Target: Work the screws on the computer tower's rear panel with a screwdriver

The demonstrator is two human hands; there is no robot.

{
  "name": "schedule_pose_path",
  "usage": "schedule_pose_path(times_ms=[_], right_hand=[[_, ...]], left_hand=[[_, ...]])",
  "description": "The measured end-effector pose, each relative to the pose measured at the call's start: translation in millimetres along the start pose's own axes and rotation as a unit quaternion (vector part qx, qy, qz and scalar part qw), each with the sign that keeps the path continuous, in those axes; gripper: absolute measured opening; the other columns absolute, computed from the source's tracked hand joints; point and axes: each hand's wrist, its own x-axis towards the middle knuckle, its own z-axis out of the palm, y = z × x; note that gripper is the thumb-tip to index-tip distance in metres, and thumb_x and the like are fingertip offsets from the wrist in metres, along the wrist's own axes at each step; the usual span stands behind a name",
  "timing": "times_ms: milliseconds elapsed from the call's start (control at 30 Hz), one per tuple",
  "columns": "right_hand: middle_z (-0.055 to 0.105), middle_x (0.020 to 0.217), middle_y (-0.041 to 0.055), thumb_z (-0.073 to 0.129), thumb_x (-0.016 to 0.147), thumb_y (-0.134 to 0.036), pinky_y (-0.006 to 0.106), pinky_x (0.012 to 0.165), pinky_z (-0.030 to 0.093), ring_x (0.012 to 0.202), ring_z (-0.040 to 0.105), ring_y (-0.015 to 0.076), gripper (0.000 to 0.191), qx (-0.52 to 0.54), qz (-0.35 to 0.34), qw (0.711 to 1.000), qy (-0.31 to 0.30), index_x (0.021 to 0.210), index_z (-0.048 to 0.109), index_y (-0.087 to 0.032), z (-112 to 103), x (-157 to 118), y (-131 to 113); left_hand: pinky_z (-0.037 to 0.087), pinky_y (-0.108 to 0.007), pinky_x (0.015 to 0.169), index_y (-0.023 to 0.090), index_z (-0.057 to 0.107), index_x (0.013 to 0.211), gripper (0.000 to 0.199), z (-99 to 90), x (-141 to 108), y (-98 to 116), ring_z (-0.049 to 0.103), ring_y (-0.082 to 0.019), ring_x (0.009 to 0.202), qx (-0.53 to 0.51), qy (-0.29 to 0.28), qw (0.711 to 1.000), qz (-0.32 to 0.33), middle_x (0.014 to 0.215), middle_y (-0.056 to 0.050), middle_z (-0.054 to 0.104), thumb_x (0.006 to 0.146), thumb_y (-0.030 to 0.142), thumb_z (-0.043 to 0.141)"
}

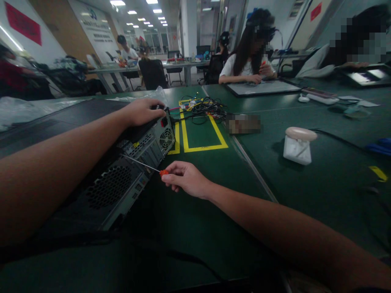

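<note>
One PC case (146, 148) is lying on the green counter (198, 228), its vented rear facing right. Left hand (143, 112) is resting on the top edge at the far rear corner, thumb and fingers spread. Right hand (189, 179) is pinching the orange handle of a screwdriver (164, 173); shaft is pointing at the case rear, can't tell if the tip is touching. Tangled cables (210, 108) are lying beyond, partly over a yellow tape outline (206, 147). Co-worker (241, 67) is sitting across the counter.
</note>
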Motion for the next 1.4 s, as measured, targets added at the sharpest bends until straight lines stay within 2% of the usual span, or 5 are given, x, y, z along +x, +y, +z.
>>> schedule_pose_path(times_ms=[433,1100,1267,1333,1400], right_hand=[[0.070,0.072,-0.0034,0.077,0.103,-0.029,0.020,0.062,0.048,0.064,0.061,0.0087,0.017,-0.017,0.010,0.998,-0.052,0.092,0.070,-0.017,-3.1,1.8,-0.4],[0.061,0.065,-0.0055,0.064,0.112,-0.036,0.018,0.056,0.042,0.057,0.052,0.0080,0.028,-0.011,0.036,0.994,-0.098,0.091,0.068,-0.018,-6.8,1.0,-3.2],[0.060,0.062,-0.0060,0.067,0.109,-0.038,0.016,0.049,0.037,0.052,0.048,0.0068,0.026,0.011,0.054,0.994,-0.099,0.094,0.069,-0.017,-9.4,2.1,-7.3],[0.061,0.063,-0.0075,0.080,0.099,-0.034,0.015,0.047,0.037,0.051,0.049,0.0062,0.020,0.024,0.054,0.995,-0.083,0.097,0.067,-0.019,-9.8,3.6,-6.4],[0.063,0.065,-0.0090,0.093,0.084,-0.026,0.014,0.047,0.040,0.051,0.052,0.0064,0.036,0.037,0.054,0.995,-0.073,0.099,0.061,-0.021,-10.2,5.0,-4.3]], left_hand=[[0.046,-0.045,0.121,0.022,0.072,0.149,0.077,-0.1,-0.3,-1.5,0.065,-0.038,0.138,0.004,-0.009,1.000,0.022,0.152,-0.013,0.071,0.089,0.065,0.051],[0.046,-0.047,0.120,0.025,0.073,0.149,0.077,0.5,-0.1,-2.0,0.064,-0.039,0.138,0.007,-0.005,1.000,0.016,0.150,-0.012,0.071,0.087,0.066,0.052],[0.047,-0.044,0.120,0.024,0.072,0.151,0.082,1.6,-0.2,-2.7,0.065,-0.037,0.137,0.008,0.000,1.000,0.013,0.150,-0.012,0.071,0.086,0.069,0.048],[0.047,-0.045,0.120,0.024,0.072,0.150,0.080,2.0,0.1,-3.5,0.065,-0.038,0.137,0.002,0.002,1.000,0.018,0.149,-0.013,0.072,0.087,0.068,0.049],[0.047,-0.048,0.120,0.024,0.073,0.149,0.078,1.9,0.3,-4.1,0.066,-0.039,0.136,-0.004,0.002,1.000,0.022,0.148,-0.013,0.072,0.087,0.067,0.051]])
